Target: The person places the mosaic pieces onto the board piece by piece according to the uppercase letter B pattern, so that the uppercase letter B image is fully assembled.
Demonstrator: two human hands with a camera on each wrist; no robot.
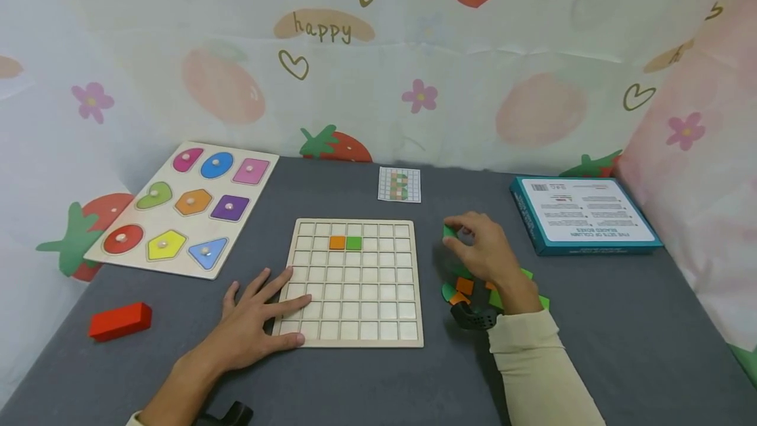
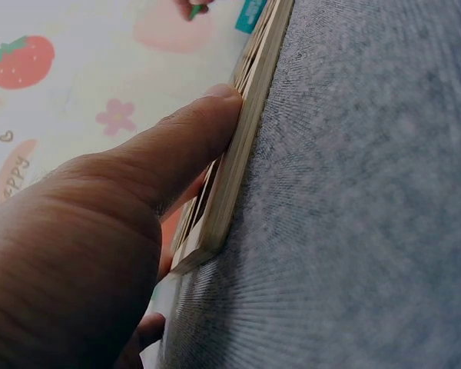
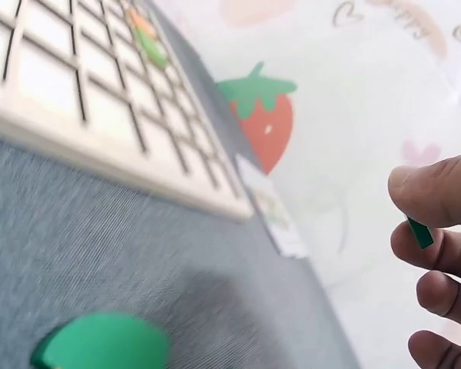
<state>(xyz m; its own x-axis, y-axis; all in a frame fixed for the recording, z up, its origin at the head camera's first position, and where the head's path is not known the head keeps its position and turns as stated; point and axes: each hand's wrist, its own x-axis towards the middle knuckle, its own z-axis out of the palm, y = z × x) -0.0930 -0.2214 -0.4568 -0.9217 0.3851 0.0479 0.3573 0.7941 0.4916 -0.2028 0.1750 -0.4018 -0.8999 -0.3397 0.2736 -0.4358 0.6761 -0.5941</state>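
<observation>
A pale wooden grid board (image 1: 418, 321) lies flat at the middle of the table. An orange square tile (image 1: 337, 242) and a green square tile (image 1: 353, 242) sit side by side in its second row from the back. My left hand (image 1: 254, 317) rests with spread fingers on the board's left front corner; its thumb touches the front edge (image 2: 242, 146). Right of the board and above the table, my right hand (image 1: 485, 252) pinches a small green piece (image 3: 420, 232) between thumb and index finger. Below that hand lie loose orange and green pieces (image 1: 464, 285), partly hidden by the wrist.
A small pattern card (image 1: 399, 185) lies behind the board. At the back right is a teal box (image 1: 585, 215). A knobbed shape puzzle (image 1: 183, 209) leans toward the left wall, with a red block (image 1: 120, 322) in front of it. A printed cloth hangs behind the table.
</observation>
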